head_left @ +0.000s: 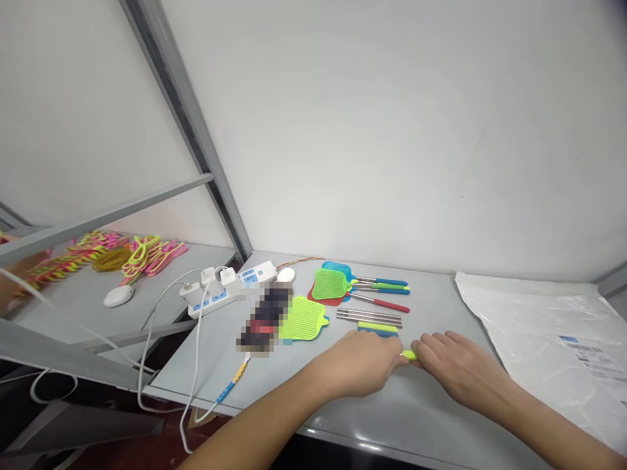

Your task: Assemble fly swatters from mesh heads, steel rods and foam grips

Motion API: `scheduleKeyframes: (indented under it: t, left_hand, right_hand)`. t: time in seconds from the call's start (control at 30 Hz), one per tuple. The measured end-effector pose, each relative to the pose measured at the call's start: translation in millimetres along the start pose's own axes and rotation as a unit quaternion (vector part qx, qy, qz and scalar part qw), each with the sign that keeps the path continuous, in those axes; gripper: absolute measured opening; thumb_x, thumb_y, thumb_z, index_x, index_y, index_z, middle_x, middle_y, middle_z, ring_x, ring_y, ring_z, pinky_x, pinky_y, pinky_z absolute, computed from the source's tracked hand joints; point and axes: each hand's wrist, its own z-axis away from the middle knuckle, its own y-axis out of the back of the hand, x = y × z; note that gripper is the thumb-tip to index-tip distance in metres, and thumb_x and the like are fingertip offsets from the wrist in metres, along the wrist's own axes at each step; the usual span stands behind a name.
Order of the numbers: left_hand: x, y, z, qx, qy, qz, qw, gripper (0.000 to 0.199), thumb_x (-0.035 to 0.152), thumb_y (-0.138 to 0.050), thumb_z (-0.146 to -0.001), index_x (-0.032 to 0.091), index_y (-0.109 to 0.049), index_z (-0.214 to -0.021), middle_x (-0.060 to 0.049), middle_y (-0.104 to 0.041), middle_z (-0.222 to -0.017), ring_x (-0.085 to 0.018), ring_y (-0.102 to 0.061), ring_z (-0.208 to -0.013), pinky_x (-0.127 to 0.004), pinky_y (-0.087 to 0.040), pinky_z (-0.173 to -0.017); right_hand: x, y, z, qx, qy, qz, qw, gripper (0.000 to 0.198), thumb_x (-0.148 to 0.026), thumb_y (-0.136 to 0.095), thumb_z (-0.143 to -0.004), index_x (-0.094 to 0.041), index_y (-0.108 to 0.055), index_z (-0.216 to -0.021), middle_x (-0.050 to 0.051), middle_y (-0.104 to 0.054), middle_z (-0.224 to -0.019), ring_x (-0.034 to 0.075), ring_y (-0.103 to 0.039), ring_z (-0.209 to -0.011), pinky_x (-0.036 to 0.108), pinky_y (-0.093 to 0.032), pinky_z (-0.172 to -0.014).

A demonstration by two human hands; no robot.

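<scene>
Evidently, a lime stick (409, 355) is gripped by the curled left hand (367, 363) and right hand (451, 367) above the desk (421, 418), only a short stretch being exposed between them while both ends are covered. Just beyond, a blue handle (376, 332) is partly hidden by the left hand; a dark device (264, 323) is blurred by pixelation, and a white plastic package (529, 339) is cut off at the right edge.
</scene>
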Motion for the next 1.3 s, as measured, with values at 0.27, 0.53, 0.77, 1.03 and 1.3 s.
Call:
scheduleKeyframes:
  t: [0.27,0.53,0.77,1.03,1.3]
  left_hand:
    - [5,-11,19,0.005,0.009,-0.03,1.0,0.033,0.039,-0.03,-0.099,0.021,-0.055,-0.086,-0.002,-0.064,-0.065,-0.02,-0.058,-0.052,-0.03,-0.023,-0.046]
    - [10,-27,40,0.037,0.017,-0.04,0.998,0.025,0.035,-0.032,-0.099,0.022,-0.047,-0.085,0.0,-0.061,-0.066,-0.017,-0.051,-0.05,-0.03,-0.016,-0.049]
    - [12,-13,43,-0.003,0.077,0.14,0.987,0.035,0.042,-0.025,-0.099,0.021,-0.05,-0.087,-0.001,-0.054,-0.074,-0.016,-0.047,-0.063,-0.027,-0.022,-0.053]
    - [-47,-5,75,-0.11,0.189,0.467,0.857,0.041,0.056,-0.032,-0.094,0.02,-0.044,-0.077,0.005,-0.04,-0.064,-0.01,-0.035,-0.054,-0.023,-0.03,-0.052]
    - [-62,-14,80,0.141,0.198,0.304,0.921,0.031,0.044,-0.038,-0.096,0.024,-0.061,-0.095,-0.001,-0.064,-0.097,-0.019,-0.057,-0.094,-0.029,-0.042,-0.083]
  right_hand:
    - [-9,11,-4,-0.038,0.027,-0.078,0.996,0.024,-0.025,-0.037,-0.099,-0.022,-0.047,-0.077,-0.002,-0.054,-0.064,0.016,-0.04,-0.05,0.032,-0.02,-0.055]
    - [-17,9,-1,0.006,0.055,-0.074,0.996,0.026,-0.026,-0.036,-0.099,-0.021,-0.046,-0.076,-0.002,-0.053,-0.064,0.014,-0.039,-0.051,0.032,-0.02,-0.055]
    - [-17,10,-3,0.113,0.09,0.079,0.986,0.012,-0.016,-0.047,-0.091,-0.02,-0.056,-0.083,-0.002,-0.048,-0.062,0.014,-0.038,-0.055,0.034,-0.019,-0.058]
    - [65,-3,31,0.127,-0.156,0.054,0.978,0.022,-0.017,-0.036,-0.097,-0.02,-0.055,-0.087,0.001,-0.058,-0.067,0.016,-0.047,-0.063,0.033,-0.03,-0.07]
    - [-29,-41,0,0.026,-0.146,-0.223,0.963,0.014,-0.02,-0.04,-0.096,-0.02,-0.054,-0.1,0.004,-0.061,-0.089,0.018,-0.053,-0.074,0.031,-0.041,-0.07]
